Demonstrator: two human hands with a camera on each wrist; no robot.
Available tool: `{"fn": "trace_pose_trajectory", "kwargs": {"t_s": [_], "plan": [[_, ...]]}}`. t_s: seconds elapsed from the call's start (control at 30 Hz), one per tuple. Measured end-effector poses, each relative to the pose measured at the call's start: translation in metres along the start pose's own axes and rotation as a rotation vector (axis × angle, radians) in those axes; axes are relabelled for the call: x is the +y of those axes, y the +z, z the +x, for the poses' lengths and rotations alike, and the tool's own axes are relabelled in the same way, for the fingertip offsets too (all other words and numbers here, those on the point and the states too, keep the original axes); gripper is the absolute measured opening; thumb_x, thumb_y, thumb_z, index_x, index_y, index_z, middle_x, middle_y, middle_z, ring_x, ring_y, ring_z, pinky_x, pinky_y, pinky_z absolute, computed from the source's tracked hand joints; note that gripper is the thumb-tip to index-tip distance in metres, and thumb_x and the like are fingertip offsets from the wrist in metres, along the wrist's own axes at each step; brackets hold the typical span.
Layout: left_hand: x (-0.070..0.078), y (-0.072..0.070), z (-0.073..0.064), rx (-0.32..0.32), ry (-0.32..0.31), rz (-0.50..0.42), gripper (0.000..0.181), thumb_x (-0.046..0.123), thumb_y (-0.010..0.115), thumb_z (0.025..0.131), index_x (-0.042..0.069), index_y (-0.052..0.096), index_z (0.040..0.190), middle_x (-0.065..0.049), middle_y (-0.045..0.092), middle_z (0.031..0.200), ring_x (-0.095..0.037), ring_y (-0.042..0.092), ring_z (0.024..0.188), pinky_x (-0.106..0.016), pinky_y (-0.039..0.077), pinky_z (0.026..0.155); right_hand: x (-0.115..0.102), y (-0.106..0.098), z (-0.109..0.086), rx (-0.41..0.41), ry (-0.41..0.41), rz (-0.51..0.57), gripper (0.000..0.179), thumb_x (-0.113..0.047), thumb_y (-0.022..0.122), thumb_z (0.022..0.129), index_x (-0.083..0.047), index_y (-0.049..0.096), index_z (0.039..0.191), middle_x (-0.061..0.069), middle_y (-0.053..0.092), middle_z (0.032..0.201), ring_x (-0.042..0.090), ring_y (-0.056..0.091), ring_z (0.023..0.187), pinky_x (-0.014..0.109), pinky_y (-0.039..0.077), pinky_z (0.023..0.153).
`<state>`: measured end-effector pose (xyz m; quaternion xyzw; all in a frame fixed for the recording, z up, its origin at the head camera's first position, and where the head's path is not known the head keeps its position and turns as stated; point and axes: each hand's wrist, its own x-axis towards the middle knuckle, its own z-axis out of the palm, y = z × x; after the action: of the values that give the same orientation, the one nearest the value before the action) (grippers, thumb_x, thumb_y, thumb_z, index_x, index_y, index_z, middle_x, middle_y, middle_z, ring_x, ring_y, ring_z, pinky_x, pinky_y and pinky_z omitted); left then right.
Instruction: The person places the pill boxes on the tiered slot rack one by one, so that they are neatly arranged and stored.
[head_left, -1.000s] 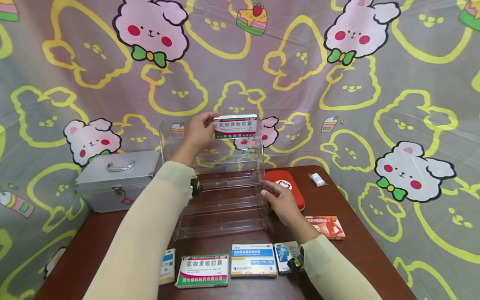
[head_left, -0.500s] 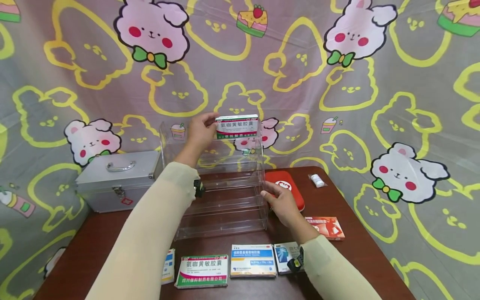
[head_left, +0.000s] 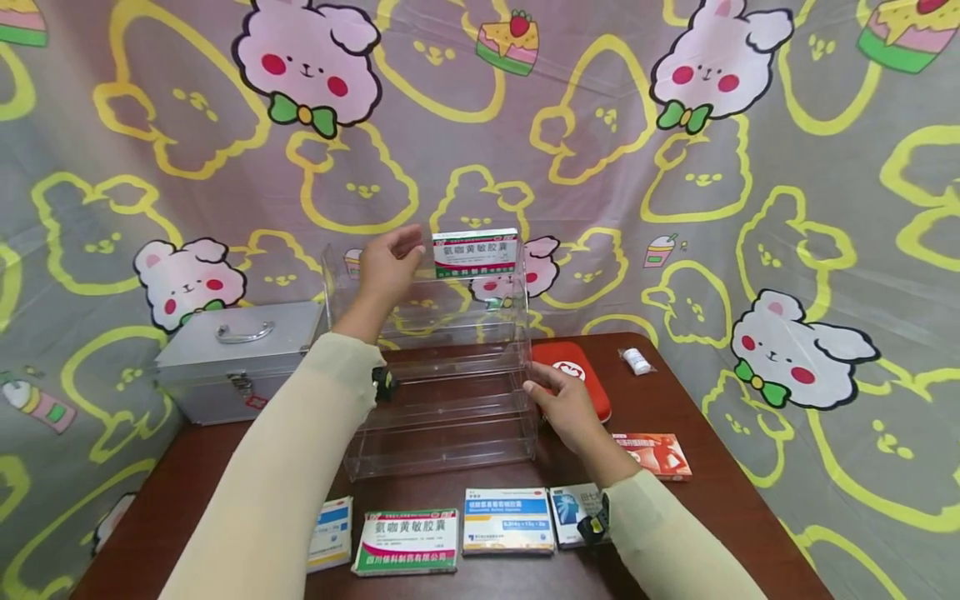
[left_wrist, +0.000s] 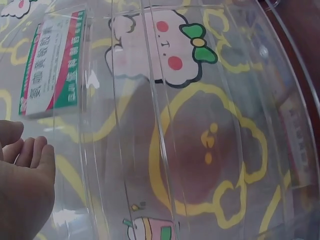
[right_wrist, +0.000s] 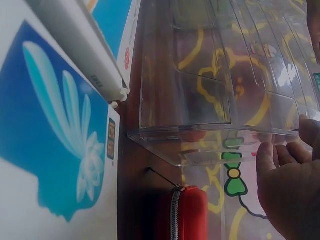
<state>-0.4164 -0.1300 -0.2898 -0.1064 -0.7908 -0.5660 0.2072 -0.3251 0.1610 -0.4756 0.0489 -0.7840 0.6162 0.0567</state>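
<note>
A medicine box (head_left: 476,254) in white, green and magenta stands in the top tier of a clear plastic display rack (head_left: 442,454), toward its right end. My left hand (head_left: 390,267) is just left of this box, fingers loosely bent and holding nothing. In the left wrist view a gap shows between the fingertips and the same box (left_wrist: 52,65). My right hand (head_left: 566,408) holds the rack's right side edge between thumb and fingers, also seen in the right wrist view beside the side panel (right_wrist: 210,150). The lower tiers hold nothing visible.
Several medicine boxes lie along the front: a green-and-white box (head_left: 405,542), a blue-and-white box (head_left: 507,521) and others. An orange box (head_left: 660,454) and a red zip case (head_left: 592,392) are right of the rack. A silver case (head_left: 232,358) stands left.
My left hand has let go of the medicine box and drawn back a little to the left. The box stays in the top tier; the right hand has kept its place.
</note>
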Motion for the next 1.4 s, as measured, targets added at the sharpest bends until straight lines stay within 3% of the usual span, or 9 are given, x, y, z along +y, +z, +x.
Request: {"fn": "trace_pose_trajectory", "kwargs": {"t_s": [0.13,0.27,0.5,0.63,0.77,0.9,1.17,1.4], "plan": [[-0.002,-0.018,-0.012,0.012,0.035,-0.007,0.04,0.011,0.069,0.107,0.003,0.068,0.146,-0.016,0.071,0.147,-0.029,0.067,0.138,-0.039,0.056,0.118,0.0,-0.001,0.0,0.003,-0.002,-0.012,0.047,-0.014,0.076,0.103,-0.009,0.068,0.149,0.015,0.073,0.144,0.028,0.068,0.132,0.024,0.059,0.102],[-0.003,-0.044,-0.033,-0.02,0.05,-0.002,0.041,0.017,0.07,0.108,0.005,0.067,0.147,-0.013,0.071,0.148,-0.023,0.067,0.137,-0.032,0.058,0.114,0.002,0.0,0.001,-0.002,-0.004,-0.021,0.047,-0.014,0.075,0.104,-0.007,0.067,0.15,0.015,0.072,0.145,0.028,0.067,0.134,0.022,0.058,0.103],[-0.018,-0.106,-0.09,-0.164,-0.045,0.058,0.046,0.03,0.069,0.109,0.004,0.064,0.147,-0.019,0.068,0.148,0.002,0.067,0.119,-0.012,0.056,0.1,0.001,0.0,0.0,-0.003,-0.001,-0.026,0.047,-0.015,0.075,0.104,-0.008,0.067,0.15,0.015,0.072,0.146,0.029,0.067,0.135,0.025,0.06,0.103],[-0.045,-0.135,-0.132,-0.206,-0.111,0.112,0.049,0.037,0.068,0.11,0.005,0.065,0.147,-0.016,0.07,0.147,0.009,0.064,0.117,-0.011,0.052,0.102,0.0,-0.001,-0.001,-0.006,0.01,-0.029,0.047,-0.016,0.076,0.104,-0.01,0.067,0.15,0.014,0.071,0.147,0.029,0.066,0.137,0.036,0.058,0.111],[-0.081,-0.159,-0.171,-0.259,-0.15,0.142,0.044,0.031,0.069,0.109,0.003,0.067,0.143,-0.009,0.075,0.138,0.008,0.066,0.116,-0.012,0.054,0.1,0.0,-0.001,0.0,-0.01,0.009,-0.029,0.047,-0.016,0.075,0.104,-0.01,0.067,0.15,0.014,0.071,0.147,0.03,0.065,0.139,0.047,0.056,0.117],[-0.11,-0.177,-0.204,-0.297,-0.191,0.117,0.041,0.021,0.071,0.108,-0.003,0.066,0.141,-0.013,0.076,0.133,0.005,0.071,0.112,-0.013,0.059,0.094,-0.001,0.0,0.0,-0.017,0.009,-0.03,0.048,-0.015,0.075,0.105,-0.009,0.066,0.151,0.014,0.07,0.148,0.03,0.065,0.139,0.046,0.056,0.117],[-0.152,-0.192,-0.248,-0.328,-0.245,0.067,0.044,0.013,0.074,0.105,-0.007,0.063,0.142,-0.013,0.078,0.131,-0.002,0.074,0.111,-0.02,0.065,0.091,-0.002,-0.004,-0.001,-0.009,0.032,0.016,0.047,-0.013,0.074,0.105,-0.009,0.066,0.151,0.016,0.068,0.151,0.031,0.065,0.138,0.015,0.057,0.098],[-0.181,-0.215,-0.274,-0.545,-0.259,0.023,0.051,0.007,0.072,0.105,-0.016,0.054,0.147,-0.034,0.066,0.141,0.008,0.068,0.118,-0.015,0.062,0.095,-0.001,-0.001,-0.002,-0.009,0.033,-0.014,0.048,-0.015,0.075,0.104,-0.01,0.066,0.151,0.016,0.068,0.15,0.032,0.064,0.139,0.023,0.059,0.104]]}}
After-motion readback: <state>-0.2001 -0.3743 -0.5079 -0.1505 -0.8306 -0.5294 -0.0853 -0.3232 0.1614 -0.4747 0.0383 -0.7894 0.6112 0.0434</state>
